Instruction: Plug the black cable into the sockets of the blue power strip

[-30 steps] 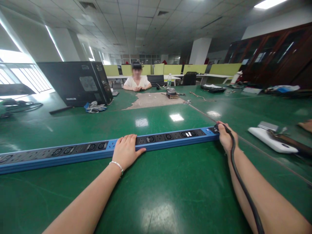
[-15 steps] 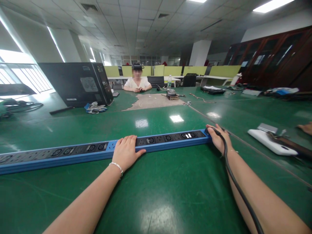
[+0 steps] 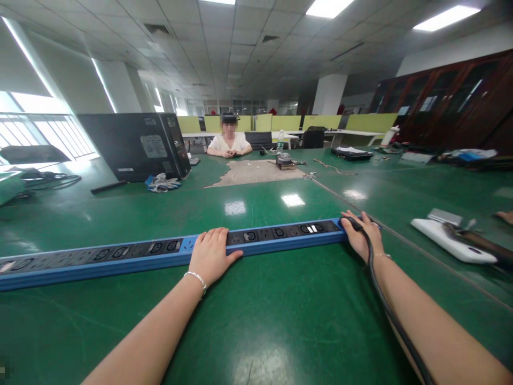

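A long blue power strip with black sockets lies across the green tabletop, running out of view at the left. Over its middle, my left hand grips it from above, fingers on the far edge and thumb along the near side. My right hand is closed around the strip's right end, where a black power cord comes out. That cord passes over the hand and runs down along my right forearm. The hand partly hides the end of the strip.
A black computer tower stands at the back left, with work gloves beside it. A person sits across the table. On the right lies a white device; part of another hand shows at the right edge.
The view has tilted up slightly, so everything sits a little lower and to the right. Both hands keep their places on the power strip.
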